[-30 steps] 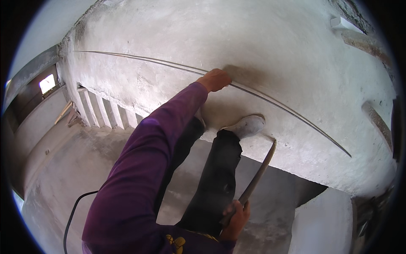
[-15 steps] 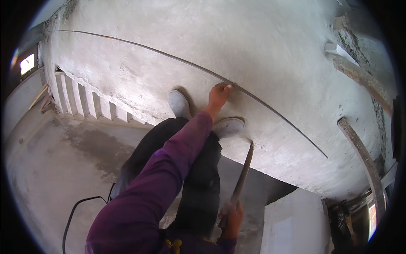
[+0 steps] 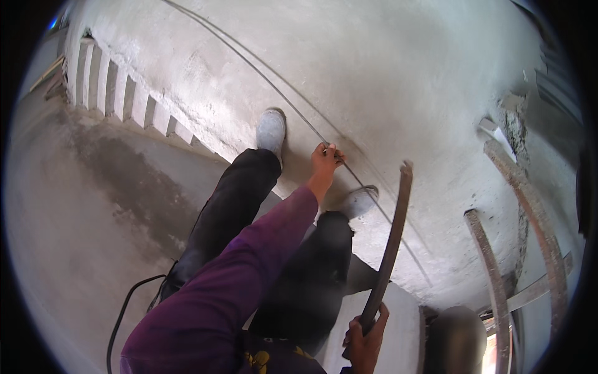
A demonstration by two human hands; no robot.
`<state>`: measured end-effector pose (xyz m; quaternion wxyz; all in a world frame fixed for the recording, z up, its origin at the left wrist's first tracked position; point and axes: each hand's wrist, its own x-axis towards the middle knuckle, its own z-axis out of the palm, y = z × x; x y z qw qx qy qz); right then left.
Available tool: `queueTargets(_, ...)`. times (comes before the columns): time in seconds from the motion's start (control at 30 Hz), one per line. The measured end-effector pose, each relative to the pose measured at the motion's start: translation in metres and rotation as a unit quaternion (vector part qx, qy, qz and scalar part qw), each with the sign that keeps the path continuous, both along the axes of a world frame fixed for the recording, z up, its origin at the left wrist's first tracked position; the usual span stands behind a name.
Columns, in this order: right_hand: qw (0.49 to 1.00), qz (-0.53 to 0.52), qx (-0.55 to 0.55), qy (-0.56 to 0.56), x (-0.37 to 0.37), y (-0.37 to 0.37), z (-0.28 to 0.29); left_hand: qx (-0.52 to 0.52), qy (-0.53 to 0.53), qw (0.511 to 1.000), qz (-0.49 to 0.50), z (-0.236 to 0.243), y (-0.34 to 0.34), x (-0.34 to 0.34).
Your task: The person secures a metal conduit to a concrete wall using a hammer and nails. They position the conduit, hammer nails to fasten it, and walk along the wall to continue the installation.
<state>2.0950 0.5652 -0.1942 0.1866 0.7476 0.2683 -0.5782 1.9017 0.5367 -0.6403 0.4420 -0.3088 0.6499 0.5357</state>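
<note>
A long, thin metal rod (image 3: 261,75) slants across the view above the pale concrete surface, its shadow apart from it. Pinched around its middle is my left hand (image 3: 325,163), at the end of a purple sleeve. Low on the right, my right hand (image 3: 366,340) is wrapped around the lower end of a dark brown wooden stick (image 3: 392,246). The stick points up and away, and its far part crosses in front of the rod's near end.
My grey shoes (image 3: 271,129) stand on the concrete ledge (image 3: 423,93). Concrete steps (image 3: 118,93) descend at the left. Two rough posts (image 3: 489,262) rise at the right, beside a dark rounded thing (image 3: 458,340). A black cable (image 3: 121,311) hangs at lower left.
My left hand has taken hold of the rod and lifted it off the concrete. My right hand has raised the wooden stick up and to the right. The view has shifted.
</note>
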Motion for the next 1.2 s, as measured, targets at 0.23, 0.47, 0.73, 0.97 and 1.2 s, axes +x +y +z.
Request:
queueTargets(0.23,0.931,0.314,0.0,0.186,-0.029,0.111,-0.09,0.032,0.091,0.994,0.052,0.003,-0.004,0.011)
queueTargets(0.47,0.881,0.434,-0.045,0.184,-0.082,0.122,-0.1,-0.032,0.15,0.988,-0.021,0.035,0.004,0.032)
queueTargets(0.73,0.885,0.42,-0.053,0.193,-0.095,0.123,-0.08,0.122,0.108,0.963,0.213,0.073,-0.009,0.06)
queueTargets(0.97,0.867,0.437,-0.046,0.233,-0.119,0.135,-0.077,0.215,0.025,0.927,0.306,0.117,-0.02,0.06)
queueTargets(1.2,0.815,0.523,-0.033,0.247,-0.203,0.153,-0.043,0.233,-0.033,0.917,0.321,0.128,-0.027,0.055)
